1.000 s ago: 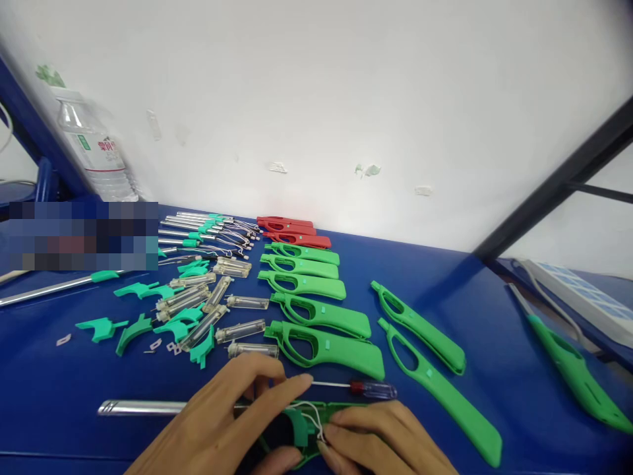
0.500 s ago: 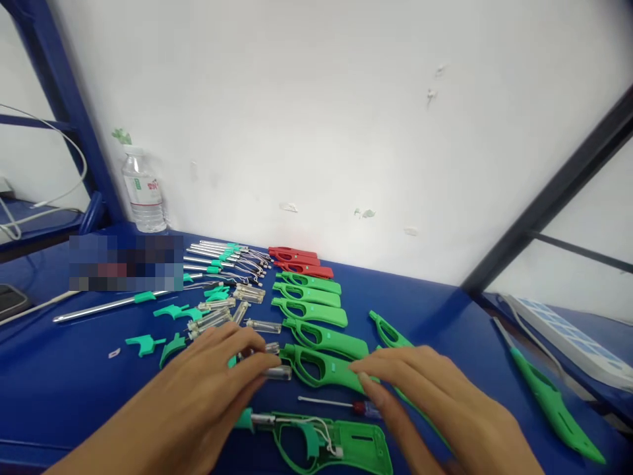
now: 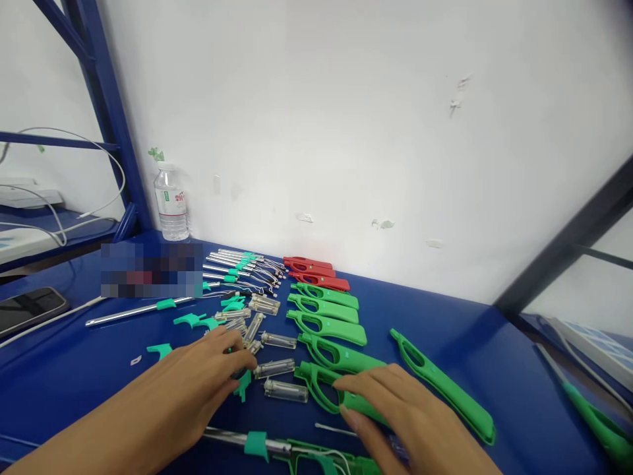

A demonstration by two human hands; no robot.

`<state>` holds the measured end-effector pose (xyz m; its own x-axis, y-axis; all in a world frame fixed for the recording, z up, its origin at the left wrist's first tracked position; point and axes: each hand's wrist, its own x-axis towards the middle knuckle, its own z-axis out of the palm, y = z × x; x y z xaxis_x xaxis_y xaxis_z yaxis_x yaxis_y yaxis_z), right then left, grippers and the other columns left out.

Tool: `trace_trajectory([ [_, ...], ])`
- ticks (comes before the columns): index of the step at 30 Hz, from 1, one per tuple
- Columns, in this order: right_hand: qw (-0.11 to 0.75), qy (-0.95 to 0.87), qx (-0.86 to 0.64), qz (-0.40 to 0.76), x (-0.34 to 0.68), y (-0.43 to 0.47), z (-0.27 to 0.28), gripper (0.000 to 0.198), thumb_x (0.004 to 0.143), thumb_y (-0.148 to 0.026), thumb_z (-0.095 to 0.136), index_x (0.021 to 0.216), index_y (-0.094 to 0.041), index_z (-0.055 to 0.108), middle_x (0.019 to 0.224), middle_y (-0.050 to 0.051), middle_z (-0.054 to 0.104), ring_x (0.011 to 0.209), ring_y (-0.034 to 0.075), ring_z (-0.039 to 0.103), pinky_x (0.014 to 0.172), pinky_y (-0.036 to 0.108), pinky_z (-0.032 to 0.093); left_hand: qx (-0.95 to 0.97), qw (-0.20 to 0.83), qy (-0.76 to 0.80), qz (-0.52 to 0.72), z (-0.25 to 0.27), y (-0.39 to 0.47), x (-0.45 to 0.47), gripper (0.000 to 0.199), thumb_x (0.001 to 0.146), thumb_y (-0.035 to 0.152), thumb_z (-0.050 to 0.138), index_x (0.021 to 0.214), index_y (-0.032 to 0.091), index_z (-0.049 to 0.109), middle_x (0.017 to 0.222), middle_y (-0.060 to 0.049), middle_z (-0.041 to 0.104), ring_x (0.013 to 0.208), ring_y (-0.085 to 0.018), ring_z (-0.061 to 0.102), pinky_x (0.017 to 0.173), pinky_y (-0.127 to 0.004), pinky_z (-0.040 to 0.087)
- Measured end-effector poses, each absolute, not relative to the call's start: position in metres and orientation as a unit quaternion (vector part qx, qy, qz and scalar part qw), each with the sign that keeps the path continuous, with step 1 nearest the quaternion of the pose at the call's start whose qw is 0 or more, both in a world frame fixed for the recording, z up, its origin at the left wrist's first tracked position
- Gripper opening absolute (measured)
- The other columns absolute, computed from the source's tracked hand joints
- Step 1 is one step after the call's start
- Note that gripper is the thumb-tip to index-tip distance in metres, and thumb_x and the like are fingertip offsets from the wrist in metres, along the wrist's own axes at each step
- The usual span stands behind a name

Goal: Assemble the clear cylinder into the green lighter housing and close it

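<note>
My left hand (image 3: 208, 376) reaches over clear fuel tanks (image 3: 285, 390) and teal triggers (image 3: 242, 386), its fingers bent and thumb apart; its palm side is hidden. With finger and thumb apart, my right hand (image 3: 400, 409) hovers at a green lighter-handle half (image 3: 316, 379), covering part of it. Under that hand lies a screwdriver (image 3: 336, 430), its handle mostly hidden. At the bottom edge, an opened green handle half (image 3: 361, 465) holds white wires and a teal trigger. A metal lighter tube (image 3: 225, 434) with a teal collar (image 3: 256, 445) extends left from it.
More green handle halves (image 3: 326, 328) and several red ones (image 3: 319, 282) run toward the wall. Metal tubes with wires (image 3: 242, 270) lie back left, near a water bottle (image 3: 172, 204). A phone (image 3: 32, 310) is far left; a green lighter (image 3: 593, 415) lies far right.
The view has shifted, so the table items appear farther right and lower. My left hand has moved left off the nearest fuel tanks. My right hand has moved left across the green handle half.
</note>
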<state>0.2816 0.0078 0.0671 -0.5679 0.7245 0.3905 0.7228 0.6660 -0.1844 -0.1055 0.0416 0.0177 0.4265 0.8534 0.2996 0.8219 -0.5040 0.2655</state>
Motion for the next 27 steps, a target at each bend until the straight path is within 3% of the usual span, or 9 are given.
trace_trajectory([
  [3, 0.232, -0.89, -0.393, 0.003, 0.264, 0.012, 0.064, 0.051, 0.112, -0.001, 0.086, 0.146, -0.039, 0.088, 0.13, -0.006, 0.096, 0.114, 0.024, 0.096, 0.105, 0.037, 0.078, 0.845, 0.067, 0.504, 0.166, 0.026, 0.043, -0.119, 0.04, 0.121, 0.027, 0.058, 0.131, 0.046, 0.093, 0.141, 0.0, 0.09, 0.123, -0.024, 0.092, 0.093, -0.031, 0.064],
  [7, 0.275, -0.881, -0.385, -0.03, 0.228, 0.022, 0.05, 0.038, 0.104, -0.002, 0.096, 0.121, -0.035, 0.088, 0.111, -0.004, 0.088, 0.1, 0.024, 0.09, 0.082, 0.037, 0.072, 0.835, 0.093, 0.526, 0.132, 0.044, 0.047, -0.138, 0.034, 0.118, 0.031, 0.061, 0.122, 0.041, 0.093, 0.13, -0.004, 0.091, 0.119, -0.028, 0.09, 0.094, -0.034, 0.063],
  [10, 0.282, -0.881, -0.375, -0.057, 0.206, 0.027, 0.037, 0.035, 0.1, -0.005, 0.103, 0.111, -0.032, 0.085, 0.108, -0.004, 0.086, 0.098, 0.025, 0.089, 0.08, 0.038, 0.07, 0.829, 0.116, 0.535, 0.112, 0.051, 0.048, -0.143, 0.031, 0.119, 0.034, 0.063, 0.116, 0.039, 0.093, 0.125, -0.004, 0.089, 0.112, -0.026, 0.089, 0.095, -0.033, 0.063],
  [21, 0.311, -0.873, -0.359, -0.11, 0.19, 0.035, 0.03, 0.054, 0.078, -0.027, 0.131, 0.1, -0.029, 0.082, 0.101, -0.003, 0.084, 0.084, 0.027, 0.086, 0.066, 0.042, 0.068, 0.81, 0.158, 0.561, 0.066, 0.06, 0.05, -0.132, 0.025, 0.115, 0.03, 0.071, 0.104, 0.035, 0.093, 0.12, -0.005, 0.092, 0.108, -0.027, 0.089, 0.092, -0.033, 0.061],
  [23, 0.317, -0.872, -0.358, -0.107, 0.194, 0.035, 0.033, 0.051, 0.084, -0.025, 0.128, 0.104, -0.029, 0.081, 0.104, -0.004, 0.086, 0.086, 0.027, 0.087, 0.069, 0.042, 0.068, 0.806, 0.159, 0.566, 0.062, 0.061, 0.051, -0.13, 0.024, 0.112, 0.026, 0.073, 0.101, 0.034, 0.093, 0.118, -0.004, 0.092, 0.105, -0.027, 0.089, 0.09, -0.033, 0.06],
  [27, 0.314, -0.873, -0.367, -0.07, 0.216, 0.034, 0.045, 0.03, 0.116, -0.02, 0.101, 0.122, -0.033, 0.075, 0.115, -0.01, 0.092, 0.098, 0.022, 0.093, 0.081, 0.041, 0.067, 0.804, 0.161, 0.569, 0.056, 0.057, 0.052, -0.13, 0.023, 0.11, 0.023, 0.074, 0.101, 0.035, 0.092, 0.116, -0.003, 0.092, 0.102, -0.027, 0.088, 0.087, -0.034, 0.057],
])
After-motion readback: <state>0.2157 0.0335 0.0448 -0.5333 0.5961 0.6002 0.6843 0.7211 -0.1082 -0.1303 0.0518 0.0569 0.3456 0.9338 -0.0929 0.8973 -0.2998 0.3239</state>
